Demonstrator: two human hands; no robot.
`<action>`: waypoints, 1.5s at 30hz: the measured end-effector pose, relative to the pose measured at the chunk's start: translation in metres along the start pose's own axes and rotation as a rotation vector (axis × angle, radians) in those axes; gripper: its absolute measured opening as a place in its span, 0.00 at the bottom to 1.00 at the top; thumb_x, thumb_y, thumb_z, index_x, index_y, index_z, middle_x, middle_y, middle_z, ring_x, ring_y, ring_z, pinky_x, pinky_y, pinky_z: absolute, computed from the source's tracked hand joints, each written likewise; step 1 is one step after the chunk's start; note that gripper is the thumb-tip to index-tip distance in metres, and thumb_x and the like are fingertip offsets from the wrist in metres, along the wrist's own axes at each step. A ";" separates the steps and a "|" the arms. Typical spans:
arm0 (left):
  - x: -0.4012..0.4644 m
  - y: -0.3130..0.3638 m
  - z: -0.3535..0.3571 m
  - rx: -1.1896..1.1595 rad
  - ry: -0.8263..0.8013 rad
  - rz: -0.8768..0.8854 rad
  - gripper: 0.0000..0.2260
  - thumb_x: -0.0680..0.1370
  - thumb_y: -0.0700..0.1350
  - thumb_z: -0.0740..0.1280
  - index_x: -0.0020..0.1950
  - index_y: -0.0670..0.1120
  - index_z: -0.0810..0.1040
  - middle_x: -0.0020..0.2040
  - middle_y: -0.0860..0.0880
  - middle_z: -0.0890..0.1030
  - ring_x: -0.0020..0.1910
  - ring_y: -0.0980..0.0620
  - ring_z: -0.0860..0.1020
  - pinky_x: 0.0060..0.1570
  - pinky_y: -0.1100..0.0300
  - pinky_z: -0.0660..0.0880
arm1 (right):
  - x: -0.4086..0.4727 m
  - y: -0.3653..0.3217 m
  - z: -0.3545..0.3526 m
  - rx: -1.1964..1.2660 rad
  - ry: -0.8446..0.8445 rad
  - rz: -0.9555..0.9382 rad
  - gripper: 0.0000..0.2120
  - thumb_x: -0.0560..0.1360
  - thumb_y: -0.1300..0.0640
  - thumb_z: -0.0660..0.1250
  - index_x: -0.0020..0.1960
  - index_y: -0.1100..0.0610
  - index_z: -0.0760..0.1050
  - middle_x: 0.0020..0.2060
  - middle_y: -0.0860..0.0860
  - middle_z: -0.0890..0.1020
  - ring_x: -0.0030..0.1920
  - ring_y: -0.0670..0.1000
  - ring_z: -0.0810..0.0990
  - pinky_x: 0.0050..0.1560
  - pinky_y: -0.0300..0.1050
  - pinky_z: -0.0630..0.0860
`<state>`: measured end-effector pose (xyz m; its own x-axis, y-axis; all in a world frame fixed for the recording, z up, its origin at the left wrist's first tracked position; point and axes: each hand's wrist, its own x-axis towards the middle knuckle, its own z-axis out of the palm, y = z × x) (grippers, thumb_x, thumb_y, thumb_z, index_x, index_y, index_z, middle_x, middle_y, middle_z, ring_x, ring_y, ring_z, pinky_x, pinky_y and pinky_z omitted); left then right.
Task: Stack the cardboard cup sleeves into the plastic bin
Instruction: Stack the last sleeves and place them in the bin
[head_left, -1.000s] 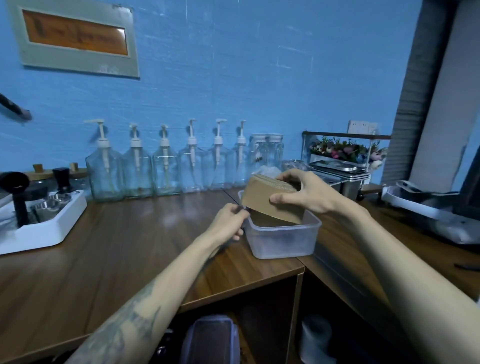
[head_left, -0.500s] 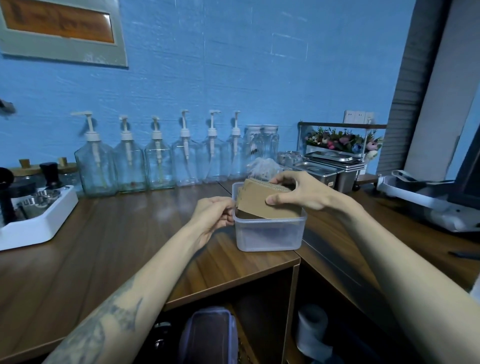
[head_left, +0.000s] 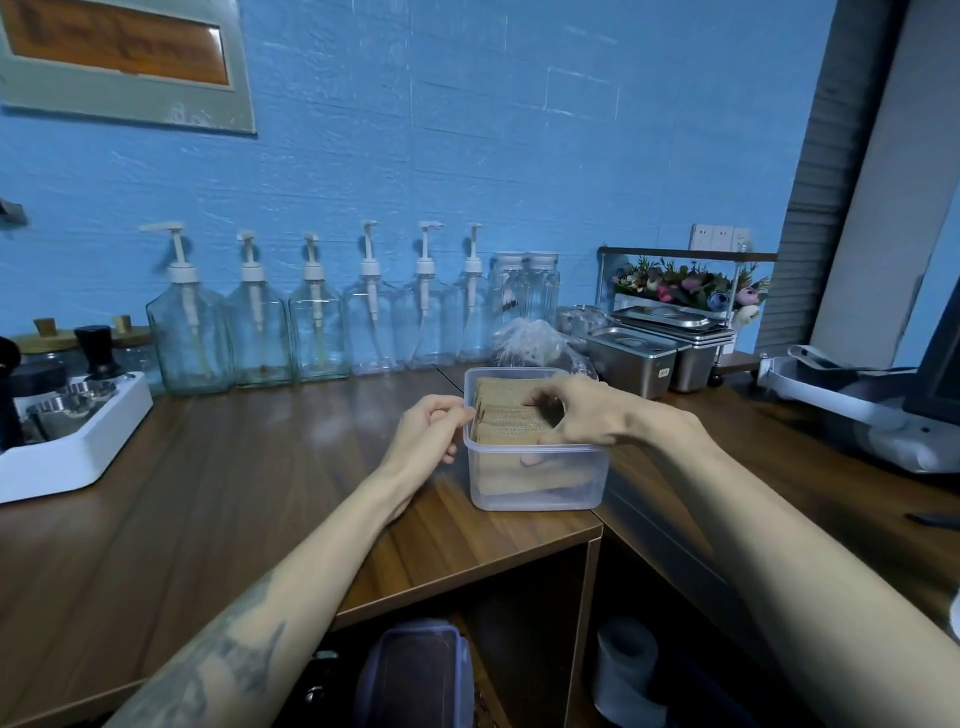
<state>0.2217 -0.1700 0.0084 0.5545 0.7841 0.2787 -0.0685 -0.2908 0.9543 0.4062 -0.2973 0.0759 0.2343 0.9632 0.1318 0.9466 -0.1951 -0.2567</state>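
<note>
On the counter corner: translucent plastic bin (head_left: 537, 480) near the front edge of the wooden counter (head_left: 218, 499).
Sleeves: flattened cardboard cup sleeves (head_left: 511, 418) lie inside the bin, long axis running left to right across it, top layer just below the rim.
Right hand (head_left: 582, 415): over the bin's right half, fingers curled down onto the stack, thumb at the near edge; it appears to pinch the top sleeves.
Left hand (head_left: 428, 431): loosely curled, fingertips on the bin's left rim, steadying it.
Key relation: sleeves sit directly under the right fingers; that hand is nearer.
Likely next: press flat, release.
</note>
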 end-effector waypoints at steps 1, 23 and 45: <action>0.000 -0.001 0.000 0.014 0.008 0.010 0.11 0.76 0.50 0.69 0.58 0.50 0.78 0.40 0.51 0.80 0.38 0.53 0.77 0.38 0.58 0.75 | -0.001 0.000 -0.001 -0.045 0.009 0.003 0.44 0.58 0.31 0.77 0.68 0.49 0.73 0.55 0.45 0.73 0.58 0.49 0.73 0.63 0.48 0.70; -0.007 0.007 -0.014 0.253 0.075 0.113 0.09 0.80 0.52 0.64 0.57 0.52 0.79 0.57 0.50 0.80 0.55 0.52 0.78 0.63 0.51 0.74 | -0.009 -0.019 -0.010 0.210 0.139 -0.054 0.34 0.71 0.33 0.69 0.69 0.52 0.75 0.65 0.48 0.79 0.63 0.45 0.76 0.62 0.40 0.69; -0.089 0.012 -0.225 1.286 0.197 0.054 0.18 0.80 0.56 0.60 0.68 0.51 0.72 0.66 0.51 0.71 0.65 0.49 0.71 0.63 0.50 0.70 | 0.052 -0.214 0.125 0.044 0.166 -0.349 0.23 0.79 0.40 0.61 0.70 0.50 0.71 0.66 0.50 0.71 0.67 0.56 0.71 0.62 0.54 0.71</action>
<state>-0.0151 -0.1195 0.0193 0.4380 0.7899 0.4292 0.8130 -0.5518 0.1857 0.1884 -0.1826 0.0175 -0.0638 0.9266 0.3706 0.9662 0.1503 -0.2094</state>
